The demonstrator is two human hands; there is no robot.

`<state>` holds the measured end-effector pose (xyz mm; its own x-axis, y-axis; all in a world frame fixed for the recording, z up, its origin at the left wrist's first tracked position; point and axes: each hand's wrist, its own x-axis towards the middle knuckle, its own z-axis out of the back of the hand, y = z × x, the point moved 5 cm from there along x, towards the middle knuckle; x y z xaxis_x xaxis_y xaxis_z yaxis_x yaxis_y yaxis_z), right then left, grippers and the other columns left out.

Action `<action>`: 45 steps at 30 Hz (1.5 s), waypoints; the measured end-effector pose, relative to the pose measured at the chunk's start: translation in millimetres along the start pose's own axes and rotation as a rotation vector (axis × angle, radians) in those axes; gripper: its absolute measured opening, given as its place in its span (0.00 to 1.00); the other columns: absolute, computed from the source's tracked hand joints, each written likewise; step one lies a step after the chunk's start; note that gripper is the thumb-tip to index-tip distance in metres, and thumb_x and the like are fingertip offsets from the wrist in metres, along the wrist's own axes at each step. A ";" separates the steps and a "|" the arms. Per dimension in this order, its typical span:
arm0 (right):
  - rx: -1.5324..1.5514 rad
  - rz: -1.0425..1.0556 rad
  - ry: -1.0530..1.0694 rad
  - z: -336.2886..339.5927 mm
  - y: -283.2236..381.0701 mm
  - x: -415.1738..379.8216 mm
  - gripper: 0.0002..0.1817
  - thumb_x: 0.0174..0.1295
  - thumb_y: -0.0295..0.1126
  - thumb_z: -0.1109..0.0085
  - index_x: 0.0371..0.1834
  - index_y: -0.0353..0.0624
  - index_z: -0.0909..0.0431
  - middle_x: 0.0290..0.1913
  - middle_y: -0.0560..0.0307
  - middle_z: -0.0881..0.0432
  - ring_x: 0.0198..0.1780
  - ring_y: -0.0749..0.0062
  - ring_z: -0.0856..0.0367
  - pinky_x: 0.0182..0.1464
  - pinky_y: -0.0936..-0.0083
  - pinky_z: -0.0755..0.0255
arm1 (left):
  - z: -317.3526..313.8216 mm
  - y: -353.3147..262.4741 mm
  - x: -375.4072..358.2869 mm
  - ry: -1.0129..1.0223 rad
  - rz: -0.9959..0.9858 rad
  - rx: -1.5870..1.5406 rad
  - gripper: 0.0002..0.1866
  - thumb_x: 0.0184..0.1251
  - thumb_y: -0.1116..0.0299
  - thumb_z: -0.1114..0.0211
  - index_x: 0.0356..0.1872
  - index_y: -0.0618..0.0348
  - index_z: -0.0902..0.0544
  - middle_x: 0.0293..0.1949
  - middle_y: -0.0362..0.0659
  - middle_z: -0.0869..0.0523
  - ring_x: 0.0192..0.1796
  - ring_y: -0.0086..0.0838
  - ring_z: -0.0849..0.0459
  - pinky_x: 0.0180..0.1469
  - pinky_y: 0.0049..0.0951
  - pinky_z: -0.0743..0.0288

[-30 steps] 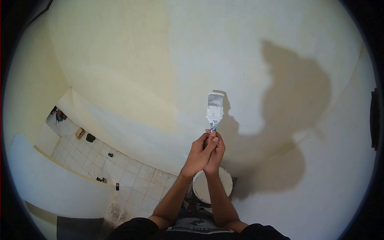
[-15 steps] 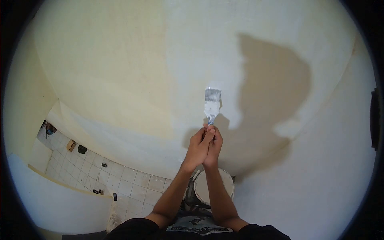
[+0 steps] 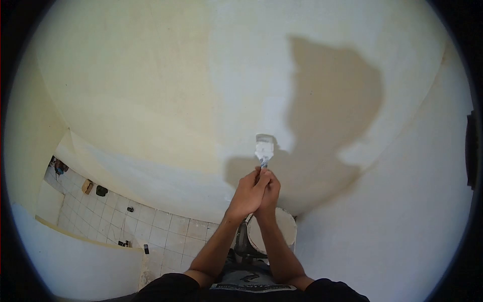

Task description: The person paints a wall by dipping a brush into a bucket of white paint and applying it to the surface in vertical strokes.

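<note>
Both my hands are closed together around the handle of a paintbrush (image 3: 264, 148), which points up with its bristle end against the wall (image 3: 166, 90). My left hand (image 3: 245, 195) overlaps my right hand (image 3: 270, 191), and most of the handle is hidden in the fingers. White paint coats the brush's bristles and metal band. Around and above the brush the wall is whitish, while to its left the surface is cream yellow. A shadow of head and arms falls on the wall to the right.
Below my right forearm stands a round pale bucket (image 3: 282, 231), partly hidden. A tiled floor (image 3: 173, 236) lies at lower left, with a brown block (image 3: 87, 186), a dark object (image 3: 101, 191) and small items along it. A low wall (image 3: 95, 267) edges the floor.
The paintbrush and both hands have moved down along the wall. The head's shadow has shifted slightly left and up. My grip on the handle looks the same.
</note>
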<state>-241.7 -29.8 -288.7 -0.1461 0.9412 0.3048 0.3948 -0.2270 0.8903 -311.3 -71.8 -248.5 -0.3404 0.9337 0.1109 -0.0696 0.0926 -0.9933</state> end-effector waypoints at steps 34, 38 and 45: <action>0.040 -0.321 -0.092 2.7 -103.5 -0.2 0.12 0.73 0.34 0.47 0.39 0.35 0.20 0.34 0.63 0.21 0.37 0.81 0.24 0.39 0.78 0.27 | 23.8 94.9 40.4 0.034 0.238 0.215 0.29 0.77 0.48 0.50 0.46 0.71 0.19 0.43 0.61 0.14 0.50 0.46 0.14 0.54 0.39 0.26; 0.023 -0.244 -0.038 -5.1 -74.1 -1.9 0.13 0.74 0.34 0.48 0.40 0.34 0.21 0.35 0.63 0.20 0.37 0.81 0.24 0.40 0.78 0.28 | 24.7 62.0 24.5 -0.005 0.099 0.139 0.26 0.77 0.52 0.48 0.45 0.73 0.19 0.39 0.60 0.14 0.45 0.42 0.14 0.50 0.36 0.24; -0.021 0.019 0.018 -35.1 14.5 38.8 0.17 0.76 0.38 0.48 0.48 0.31 0.21 0.36 0.63 0.21 0.38 0.81 0.25 0.42 0.80 0.29 | 23.3 -40.3 28.0 -0.034 -0.118 0.038 0.22 0.79 0.57 0.47 0.42 0.73 0.20 0.32 0.47 0.16 0.38 0.24 0.22 0.43 0.29 0.27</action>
<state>-273.5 -5.3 -252.2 -0.1549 0.9319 0.3279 0.3789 -0.2506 0.8909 -339.9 -57.4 -204.6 -0.3593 0.9048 0.2284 -0.1466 0.1870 -0.9714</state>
